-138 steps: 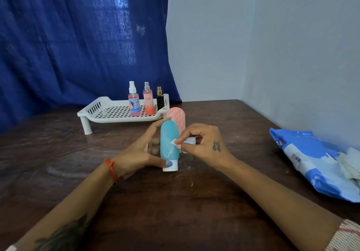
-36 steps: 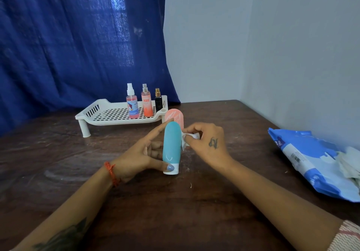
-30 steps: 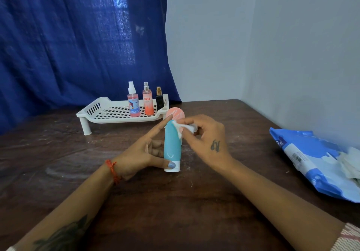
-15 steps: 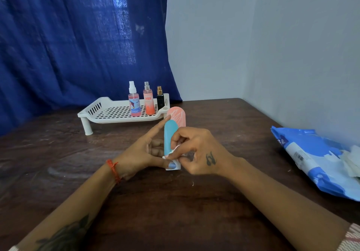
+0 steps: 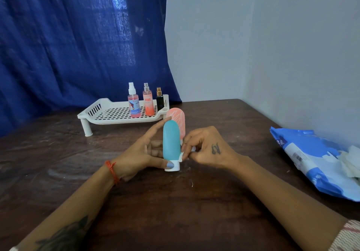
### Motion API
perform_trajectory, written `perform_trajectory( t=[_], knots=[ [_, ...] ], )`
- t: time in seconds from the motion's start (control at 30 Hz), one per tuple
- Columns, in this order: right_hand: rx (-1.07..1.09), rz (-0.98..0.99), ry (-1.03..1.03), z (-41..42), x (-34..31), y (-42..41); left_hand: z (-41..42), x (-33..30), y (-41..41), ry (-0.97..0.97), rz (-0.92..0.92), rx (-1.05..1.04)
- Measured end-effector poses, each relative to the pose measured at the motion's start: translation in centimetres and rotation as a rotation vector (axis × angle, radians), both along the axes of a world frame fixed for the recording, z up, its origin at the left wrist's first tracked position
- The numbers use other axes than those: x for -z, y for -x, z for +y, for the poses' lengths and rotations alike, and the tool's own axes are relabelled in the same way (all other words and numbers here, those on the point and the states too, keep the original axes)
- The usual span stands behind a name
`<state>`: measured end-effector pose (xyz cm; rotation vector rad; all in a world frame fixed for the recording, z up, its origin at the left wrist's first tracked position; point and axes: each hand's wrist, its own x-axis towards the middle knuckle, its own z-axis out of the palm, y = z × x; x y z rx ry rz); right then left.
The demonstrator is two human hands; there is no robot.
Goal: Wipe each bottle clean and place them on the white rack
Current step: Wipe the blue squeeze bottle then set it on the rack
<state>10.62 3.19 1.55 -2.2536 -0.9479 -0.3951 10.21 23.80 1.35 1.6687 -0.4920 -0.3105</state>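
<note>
A teal bottle stands cap-down on the dark wooden table. My left hand holds it, thumb on the white cap, index finger stretched up along its side. My right hand pinches a small white wipe against the bottle's lower right side. A pink bottle stands upright just behind the teal one. The white rack sits further back, with three spray bottles standing at its right end.
A blue pack of wipes lies at the right by the wall, with loose white wipes on it. A blue curtain hangs behind the rack. The grey wall runs along the table's right side.
My right hand has wiped from the teal bottle's top down to its cap, and now sits at its lower right side. The left hand keeps the same hold.
</note>
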Motion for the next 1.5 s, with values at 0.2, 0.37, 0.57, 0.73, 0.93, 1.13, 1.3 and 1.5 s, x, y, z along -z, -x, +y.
perform_trajectory(
  t=[0.2, 0.37, 0.57, 0.73, 0.93, 1.13, 1.3, 1.5],
  knots=[
    [0.193, 0.055, -0.099, 0.4, 0.3, -0.2, -0.1, -0.2, 0.3, 0.075, -0.011, -0.008],
    [0.268, -0.091, -0.426, 0.4, -0.2, -0.1, 0.2, -0.6, 0.4, 0.167, -0.021, -0.018],
    [0.02, -0.525, -0.291, 1.5, 0.2, 1.6, 0.3, -0.6, -0.2, 0.236, -0.006, -0.097],
    [-0.004, -0.645, -0.162, 1.7, 0.5, 1.5, 0.2, -0.7, -0.1, 0.261, -0.048, -0.162],
    [0.118, -0.386, -0.358, 2.2, 0.6, 1.0, 0.3, -1.0, -0.1, 0.299, -0.057, -0.175],
    [0.255, 0.275, -0.496, 2.6, -0.1, 1.6, 0.1, -1.1, 0.1, 0.29, -0.163, -0.249],
    [0.013, 1.059, -0.904, 3.4, -1.0, 2.4, -0.1, -1.1, 0.3, 0.288, -0.28, -0.298],
    [-0.168, 1.501, -1.277, 3.4, -1.1, 2.6, -0.8, -0.7, 0.6, 0.206, -0.422, -0.346]
  ],
)
